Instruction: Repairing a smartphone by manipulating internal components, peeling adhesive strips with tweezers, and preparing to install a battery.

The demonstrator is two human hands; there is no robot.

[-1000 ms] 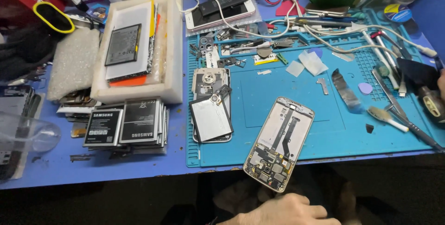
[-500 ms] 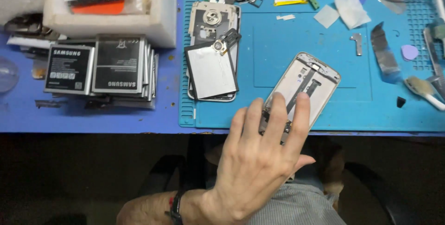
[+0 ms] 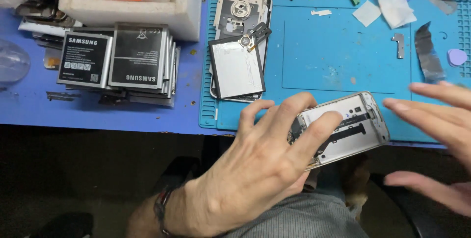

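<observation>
My left hand [image 3: 260, 164] grips an opened phone body [image 3: 351, 125] at the front edge of the blue work mat [image 3: 338, 61]; fingers wrap over its left end, and the phone hangs partly past the mat's edge. The phone lies back-up, showing a silver frame, black flex strip and circuit parts. My right hand [image 3: 439, 135] hovers just right of the phone with fingers spread, apart from it and holding nothing. A second dismantled phone with a loose pale battery [image 3: 237, 69] on top lies farther back on the mat.
Stacks of black phone batteries [image 3: 117, 61] sit on the blue table at left, beside a white foam tray [image 3: 186, 17]. Small parts, white pads [image 3: 387, 7], a metal bracket [image 3: 400, 44] and a purple pick [image 3: 457, 56] lie scattered at the mat's back and right.
My left hand has closed around the opened phone and turned it more level at the mat's front edge. My right hand has come into view beside it. The view has shifted right.
</observation>
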